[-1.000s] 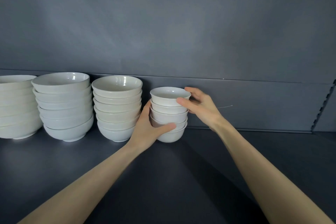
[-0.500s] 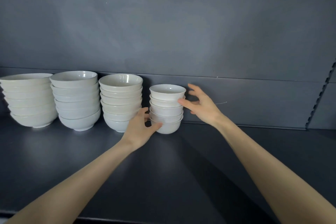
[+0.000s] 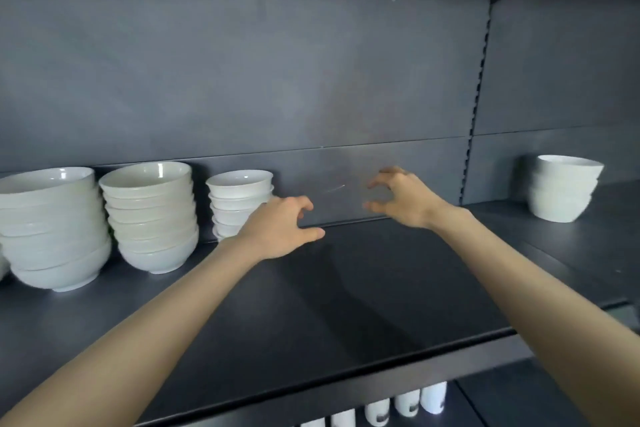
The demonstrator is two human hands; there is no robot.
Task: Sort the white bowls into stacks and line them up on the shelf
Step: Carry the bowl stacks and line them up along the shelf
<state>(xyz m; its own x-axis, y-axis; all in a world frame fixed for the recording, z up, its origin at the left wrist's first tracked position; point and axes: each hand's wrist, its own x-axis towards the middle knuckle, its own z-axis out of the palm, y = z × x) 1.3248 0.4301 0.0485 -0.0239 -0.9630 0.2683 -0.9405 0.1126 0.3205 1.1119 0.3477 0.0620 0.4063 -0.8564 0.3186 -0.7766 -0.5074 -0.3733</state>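
Three stacks of white bowls stand in a row at the back left of the dark shelf [image 3: 346,288]: a large stack [image 3: 52,229], a medium stack [image 3: 152,215] and a small stack [image 3: 237,201]. A separate short stack of white bowls [image 3: 562,187] stands far right on the neighbouring shelf section. My left hand [image 3: 280,229] hovers just right of the small stack, fingers loosely curled, holding nothing and hiding the stack's lower right side. My right hand [image 3: 401,198] hangs in the air further right, fingers curled, empty.
The shelf's front edge [image 3: 381,367] runs across the lower view. Below it, several white cups [image 3: 405,404] stand on a lower shelf. A slotted upright [image 3: 479,80] divides the back panel at the right.
Both hands have let go of the small stack and moved right, away from it. The view has swung right, so the far-right stack and lower cups now show.
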